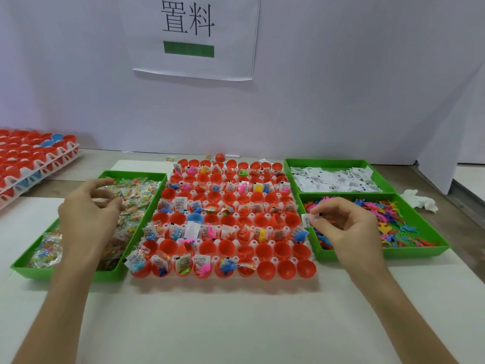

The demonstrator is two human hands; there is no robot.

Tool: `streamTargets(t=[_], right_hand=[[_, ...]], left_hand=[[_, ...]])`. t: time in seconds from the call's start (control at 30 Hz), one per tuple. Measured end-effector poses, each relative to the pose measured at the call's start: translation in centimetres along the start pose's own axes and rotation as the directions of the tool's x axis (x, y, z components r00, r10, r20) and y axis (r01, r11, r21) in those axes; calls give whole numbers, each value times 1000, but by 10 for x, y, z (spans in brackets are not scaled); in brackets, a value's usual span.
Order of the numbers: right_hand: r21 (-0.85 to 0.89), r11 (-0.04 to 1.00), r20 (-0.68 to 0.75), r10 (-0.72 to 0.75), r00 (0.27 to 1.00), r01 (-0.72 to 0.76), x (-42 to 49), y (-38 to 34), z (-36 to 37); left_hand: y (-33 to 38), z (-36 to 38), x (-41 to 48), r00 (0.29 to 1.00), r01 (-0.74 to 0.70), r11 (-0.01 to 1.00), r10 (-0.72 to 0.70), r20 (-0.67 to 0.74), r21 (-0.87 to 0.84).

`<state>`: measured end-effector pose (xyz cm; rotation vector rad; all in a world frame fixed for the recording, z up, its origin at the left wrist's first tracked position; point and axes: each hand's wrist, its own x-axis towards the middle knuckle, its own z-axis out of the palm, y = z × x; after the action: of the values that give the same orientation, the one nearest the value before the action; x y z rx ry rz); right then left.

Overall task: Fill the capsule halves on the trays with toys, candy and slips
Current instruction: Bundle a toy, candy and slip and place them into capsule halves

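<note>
Filling was judged to be the step in hand, and well along. On the tray (271, 243) in the middle of the desk (236, 324), most of the front row of capsule halves was seen loaded, with three halves (286, 269) at its right end left bare. A slip (307, 220) was pinched between thumb and forefinger of the right hand (346, 224), held over the near-left corner of the toy bin (380, 252), just beside the tray. The left hand (89, 206) was hung over the candy bin (150, 208), fingers curled and thumb brought to fingertips; whether a candy packet was caught there could not be told. The next move, it was judged, called for the slip to be carried left and dropped into a bare half without filled neighbours being knocked. Whether a toy was tucked under the right palm was hidden, the print on the slip could not be read, and the stacked trays (31, 158) at far left were cut off.
</note>
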<state>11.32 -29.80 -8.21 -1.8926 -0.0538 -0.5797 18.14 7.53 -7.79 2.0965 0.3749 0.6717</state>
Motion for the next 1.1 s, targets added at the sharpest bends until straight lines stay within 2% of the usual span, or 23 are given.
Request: streamTargets(t=[0.3, 0.5, 0.7, 0.8, 0.9, 1.0, 1.1], right_hand=[[19, 1000, 22, -12, 1000, 12, -2, -1, 2], [21, 1000, 12, -11, 1000, 11, -2, -4, 1], [114, 993, 2, 4, 1000, -4, -3, -7, 5], [140, 990, 15, 17, 1000, -19, -5, -8, 8], [202, 978, 48, 45, 998, -54, -6, -13, 8], [438, 880, 219, 96, 971, -186, -7, -23, 6], [593, 746, 410, 46, 911, -304, -9, -29, 5]], left_hand=[[0, 1, -3, 1000, -7, 993, 9, -21, 119], [6, 0, -10, 987, -67, 974, 97, -129, 217], [32, 11, -29, 941, -336, 941, 337, -18, 36], [60, 28, -66, 843, -519, 852, 523, 126, -65], [78, 46, -112, 717, -618, 765, 643, 269, -180], [86, 53, -141, 653, -572, 755, 655, 380, -320], [90, 54, -147, 700, -381, 795, 582, 414, -472]])
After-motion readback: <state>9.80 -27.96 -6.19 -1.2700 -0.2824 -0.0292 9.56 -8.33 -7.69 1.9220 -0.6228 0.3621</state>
